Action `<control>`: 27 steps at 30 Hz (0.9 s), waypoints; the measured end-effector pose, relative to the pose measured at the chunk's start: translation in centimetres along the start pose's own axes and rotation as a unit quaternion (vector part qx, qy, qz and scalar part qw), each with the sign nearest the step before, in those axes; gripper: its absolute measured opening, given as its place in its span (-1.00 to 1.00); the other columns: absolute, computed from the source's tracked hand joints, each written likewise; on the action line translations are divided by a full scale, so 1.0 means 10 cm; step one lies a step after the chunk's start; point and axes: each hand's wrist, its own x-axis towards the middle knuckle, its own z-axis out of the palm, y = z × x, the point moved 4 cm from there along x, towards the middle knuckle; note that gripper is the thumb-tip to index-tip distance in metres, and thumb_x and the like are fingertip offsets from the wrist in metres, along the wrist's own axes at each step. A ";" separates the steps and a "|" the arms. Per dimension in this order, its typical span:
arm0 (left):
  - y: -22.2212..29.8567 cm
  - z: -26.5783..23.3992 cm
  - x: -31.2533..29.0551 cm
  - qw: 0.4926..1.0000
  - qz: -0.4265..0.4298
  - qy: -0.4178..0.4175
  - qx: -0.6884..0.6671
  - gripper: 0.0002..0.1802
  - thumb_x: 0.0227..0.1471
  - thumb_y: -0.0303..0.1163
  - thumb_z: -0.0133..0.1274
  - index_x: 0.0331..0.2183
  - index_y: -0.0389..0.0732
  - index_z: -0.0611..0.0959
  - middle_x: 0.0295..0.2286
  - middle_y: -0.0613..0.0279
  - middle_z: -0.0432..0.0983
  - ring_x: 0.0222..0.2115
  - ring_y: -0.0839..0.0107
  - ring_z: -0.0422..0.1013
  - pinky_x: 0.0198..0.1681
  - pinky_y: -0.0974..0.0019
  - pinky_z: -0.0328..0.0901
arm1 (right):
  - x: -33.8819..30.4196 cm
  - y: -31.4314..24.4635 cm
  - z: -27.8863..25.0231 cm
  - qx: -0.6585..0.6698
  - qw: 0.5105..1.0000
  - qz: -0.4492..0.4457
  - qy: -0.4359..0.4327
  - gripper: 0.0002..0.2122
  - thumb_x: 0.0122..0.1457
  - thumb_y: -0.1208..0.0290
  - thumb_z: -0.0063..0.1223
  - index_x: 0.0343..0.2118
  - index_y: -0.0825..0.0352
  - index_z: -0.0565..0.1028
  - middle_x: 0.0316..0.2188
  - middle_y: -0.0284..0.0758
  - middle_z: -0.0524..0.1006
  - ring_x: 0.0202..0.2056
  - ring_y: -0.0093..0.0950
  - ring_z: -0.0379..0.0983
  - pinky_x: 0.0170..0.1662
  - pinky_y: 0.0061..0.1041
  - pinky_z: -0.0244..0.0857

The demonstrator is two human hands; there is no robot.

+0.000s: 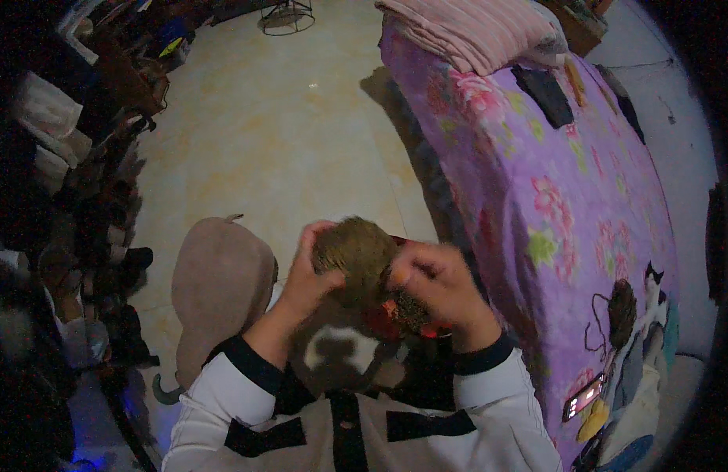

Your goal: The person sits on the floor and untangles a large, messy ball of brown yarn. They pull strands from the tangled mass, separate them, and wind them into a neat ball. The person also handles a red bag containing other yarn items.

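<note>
My left hand point(307, 271) grips a round, olive-brown thing point(354, 256) with a rough, fuzzy edge, thumb on its near face and fingers around its left side. I cannot tell its exact kind. Close against its right side is my right hand point(434, 279), blurred, with fingers curled in; anything between them is hidden. Under the right hand, above my lap, sits a red thing point(379, 318) with a dark, speckled mass point(411, 313) in or on it, partly covered by the hand.
Left of my arms stands a grey-brown padded seat point(222, 275). A bed with a purple floral cover point(529, 212) runs along my right, bearing a folded pink blanket point(474, 31), a lit phone point(584, 397) and a dark fuzzy ball with string point(622, 313). Shoes point(132, 258) crowd the left side.
</note>
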 end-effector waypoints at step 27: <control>0.04 0.02 0.07 0.974 -0.082 -0.012 -0.209 -0.12 -0.33 -0.30 0.12 0.03 -0.14 0.03 -0.10 0.11 0.12 -0.09 0.30 0.13 -0.04 0.30 0.07 | 0.06 0.55 0.06 -0.051 0.993 -0.005 0.108 -0.30 -0.37 0.31 0.23 -0.06 0.26 0.17 -0.13 -0.19 0.24 -0.10 -0.30 0.20 -0.04 -0.39 0.09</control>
